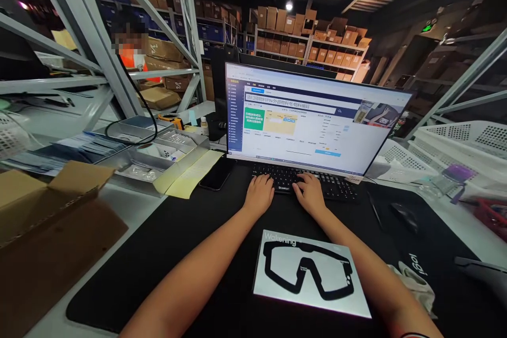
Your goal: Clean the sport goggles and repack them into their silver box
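Both of my hands rest on a black keyboard (285,178) in front of a lit monitor (293,137). My left hand (259,193) lies over the keyboard's left part, fingers stretched onto the keys. Toward the middle, my right hand (309,193) has its fingers spread on the keys and holds nothing. Between my forearms a flat white box (309,303) lies on the black desk mat (190,253); it bears a picture of black-framed goggles and the word "Wakening". The monitor displays a page with Chinese text, a green panel and a small photo.
A dark phone (216,177) and yellow paper (192,174) lie left of the keyboard, beside a divided tray (158,182). An open cardboard box (59,211) stands at left. At right are a mouse (404,216), a pen (374,210) and white baskets (467,140). A person (132,60) is behind the frame.
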Tool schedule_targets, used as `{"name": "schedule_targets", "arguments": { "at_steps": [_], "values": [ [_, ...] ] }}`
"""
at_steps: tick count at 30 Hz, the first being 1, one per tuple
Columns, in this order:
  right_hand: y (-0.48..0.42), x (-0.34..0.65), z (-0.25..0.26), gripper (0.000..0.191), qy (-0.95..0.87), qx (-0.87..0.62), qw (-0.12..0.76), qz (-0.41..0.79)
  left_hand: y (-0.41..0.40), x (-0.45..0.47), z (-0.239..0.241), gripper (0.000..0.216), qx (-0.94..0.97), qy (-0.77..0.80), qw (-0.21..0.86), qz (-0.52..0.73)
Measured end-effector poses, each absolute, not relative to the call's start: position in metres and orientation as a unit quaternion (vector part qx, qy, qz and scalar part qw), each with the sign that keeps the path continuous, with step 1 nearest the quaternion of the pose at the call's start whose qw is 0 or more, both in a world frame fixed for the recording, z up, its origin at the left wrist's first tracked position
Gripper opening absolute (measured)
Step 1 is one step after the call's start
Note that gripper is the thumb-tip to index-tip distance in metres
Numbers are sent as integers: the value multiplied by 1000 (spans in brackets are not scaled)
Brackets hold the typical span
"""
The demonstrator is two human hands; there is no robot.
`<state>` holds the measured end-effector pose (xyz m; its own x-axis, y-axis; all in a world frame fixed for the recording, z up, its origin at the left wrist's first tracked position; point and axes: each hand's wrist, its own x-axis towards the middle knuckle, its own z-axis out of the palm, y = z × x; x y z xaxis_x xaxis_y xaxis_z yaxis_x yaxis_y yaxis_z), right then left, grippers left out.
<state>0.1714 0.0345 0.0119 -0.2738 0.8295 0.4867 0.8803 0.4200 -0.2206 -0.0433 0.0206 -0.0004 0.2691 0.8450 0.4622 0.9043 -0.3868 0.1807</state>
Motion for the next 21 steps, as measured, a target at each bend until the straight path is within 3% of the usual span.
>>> {"name": "schedule_targets", "arguments": {
  "at_steps": [12,21],
  "values": [
    [49,136,23,44,-800,-556,221,-36,23,-42,-2,34,-793,-558,76,-231],
    [50,178,24,45,-725,-659,188,-73,15,-34,-1,44,-792,-573,85,-194]
  ]
}}
